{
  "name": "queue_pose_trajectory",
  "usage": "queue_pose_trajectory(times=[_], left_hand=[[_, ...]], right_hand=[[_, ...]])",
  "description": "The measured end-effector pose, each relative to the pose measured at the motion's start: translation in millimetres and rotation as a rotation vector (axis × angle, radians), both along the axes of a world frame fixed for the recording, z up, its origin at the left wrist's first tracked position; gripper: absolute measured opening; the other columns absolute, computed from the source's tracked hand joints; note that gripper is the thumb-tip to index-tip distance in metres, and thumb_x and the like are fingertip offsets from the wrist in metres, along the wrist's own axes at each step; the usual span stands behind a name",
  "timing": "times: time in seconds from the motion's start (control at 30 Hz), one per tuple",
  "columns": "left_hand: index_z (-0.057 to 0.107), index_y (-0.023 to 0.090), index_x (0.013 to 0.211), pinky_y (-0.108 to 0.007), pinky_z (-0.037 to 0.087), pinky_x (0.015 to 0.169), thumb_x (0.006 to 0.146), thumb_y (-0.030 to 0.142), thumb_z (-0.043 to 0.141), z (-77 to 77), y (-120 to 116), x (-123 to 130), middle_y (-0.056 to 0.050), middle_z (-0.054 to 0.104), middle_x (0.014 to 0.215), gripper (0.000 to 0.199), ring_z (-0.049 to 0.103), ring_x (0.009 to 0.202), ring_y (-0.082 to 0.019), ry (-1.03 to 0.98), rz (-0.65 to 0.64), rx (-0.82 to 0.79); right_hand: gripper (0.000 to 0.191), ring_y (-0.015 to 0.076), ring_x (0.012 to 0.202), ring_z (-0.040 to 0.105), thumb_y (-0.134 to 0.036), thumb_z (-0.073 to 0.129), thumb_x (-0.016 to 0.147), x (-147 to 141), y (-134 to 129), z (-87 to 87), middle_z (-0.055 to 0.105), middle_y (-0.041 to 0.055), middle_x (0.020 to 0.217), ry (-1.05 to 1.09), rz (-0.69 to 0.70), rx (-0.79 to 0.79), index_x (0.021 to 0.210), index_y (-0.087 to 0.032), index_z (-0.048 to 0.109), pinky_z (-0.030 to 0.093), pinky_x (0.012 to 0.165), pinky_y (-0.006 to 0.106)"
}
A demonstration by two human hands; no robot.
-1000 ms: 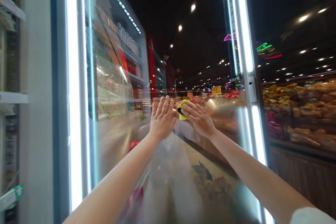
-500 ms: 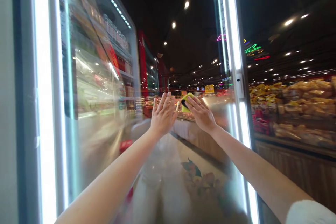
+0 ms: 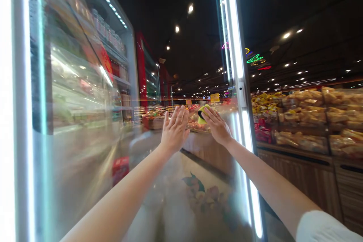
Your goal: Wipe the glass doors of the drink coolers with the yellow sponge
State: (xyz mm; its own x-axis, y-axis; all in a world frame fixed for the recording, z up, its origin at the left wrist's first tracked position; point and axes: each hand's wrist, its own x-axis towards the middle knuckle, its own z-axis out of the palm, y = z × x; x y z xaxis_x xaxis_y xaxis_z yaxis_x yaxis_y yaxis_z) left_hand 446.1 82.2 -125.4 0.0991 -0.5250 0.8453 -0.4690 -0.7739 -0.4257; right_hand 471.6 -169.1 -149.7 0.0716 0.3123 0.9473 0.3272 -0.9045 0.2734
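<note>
A glass door (image 3: 170, 204) with bright light strips along its sides stands in front of me. My left hand (image 3: 174, 128) lies flat against the glass near the middle, fingers stretched and nothing in it. To its right, my right hand (image 3: 217, 125) presses a yellow-green cloth or sponge (image 3: 203, 115) with a black patch to the glass. The fingers of that hand rest over the cloth's right part and hide some of it.
Lit shelves with bottles (image 3: 109, 34) show at the left, partly as reflections. A door handle or lock (image 3: 241, 93) sits on the right frame. Beyond it, bagged goods (image 3: 303, 111) are piled above a wooden counter (image 3: 297, 177).
The view has turned right, so the door frame and shelves sit further left. Both hands stay at nearly the same place in view, having shifted right relative to the door.
</note>
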Motion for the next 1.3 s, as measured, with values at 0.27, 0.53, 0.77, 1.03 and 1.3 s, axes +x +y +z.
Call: queue_pose_trajectory(times=[0.27, 0.53, 0.77, 1.03, 1.3], left_hand=[[0.020, 0.023, 0.163, -0.060, 0.004, 0.129, 0.094, 0.030, 0.056, -1.2, -29, 7, -0.010, 0.022, 0.170, 0.078, 0.010, 0.159, -0.028, -0.018, -0.053, -0.014], [0.023, 0.023, 0.163, -0.060, 0.003, 0.129, 0.095, 0.029, 0.053, -11.7, -55, 12, -0.009, 0.022, 0.169, 0.074, 0.011, 0.159, -0.027, -0.009, -0.068, 0.013], [0.021, 0.021, 0.163, -0.060, 0.003, 0.129, 0.095, 0.029, 0.051, -19.0, -75, 16, -0.009, 0.021, 0.170, 0.075, 0.012, 0.158, -0.029, -0.018, -0.073, 0.018], [0.018, 0.020, 0.164, -0.059, 0.002, 0.129, 0.096, 0.031, 0.053, -29.8, -85, 22, -0.011, 0.022, 0.169, 0.077, 0.013, 0.159, -0.028, -0.040, -0.078, 0.030], [0.010, 0.021, 0.165, -0.059, 0.001, 0.129, 0.095, 0.034, 0.056, -30.9, -91, 23, -0.011, 0.021, 0.170, 0.085, 0.010, 0.159, -0.029, -0.043, -0.065, 0.026]], right_hand=[[0.077, 0.0220, 0.159, 0.009, 0.005, 0.038, 0.090, 11, -3, 58.1, 0.024, 0.0094, 0.170, -0.021, -0.057, 0.277, 0.162, -0.019, 0.027, 0.025, 0.128, 0.053], [0.085, 0.0195, 0.158, 0.017, 0.008, 0.036, 0.085, 2, -56, -0.8, 0.029, 0.0062, 0.168, 0.035, -0.086, 0.142, 0.162, -0.026, 0.026, 0.028, 0.127, 0.052], [0.076, 0.0206, 0.159, 0.010, 0.007, 0.035, 0.090, 19, -63, 43.3, 0.024, 0.0098, 0.170, -0.019, -0.067, 0.332, 0.161, -0.018, 0.030, 0.025, 0.129, 0.048], [0.085, 0.0195, 0.159, 0.013, 0.013, 0.035, 0.084, 21, -98, 13.8, 0.026, 0.0080, 0.170, 0.001, -0.033, 0.283, 0.161, -0.021, 0.029, 0.027, 0.129, 0.045], [0.084, 0.0170, 0.159, 0.013, 0.008, 0.034, 0.090, 30, -94, 29.5, 0.024, -0.0040, 0.170, -0.031, 0.082, 0.308, 0.162, -0.034, 0.024, 0.025, 0.130, 0.044]])
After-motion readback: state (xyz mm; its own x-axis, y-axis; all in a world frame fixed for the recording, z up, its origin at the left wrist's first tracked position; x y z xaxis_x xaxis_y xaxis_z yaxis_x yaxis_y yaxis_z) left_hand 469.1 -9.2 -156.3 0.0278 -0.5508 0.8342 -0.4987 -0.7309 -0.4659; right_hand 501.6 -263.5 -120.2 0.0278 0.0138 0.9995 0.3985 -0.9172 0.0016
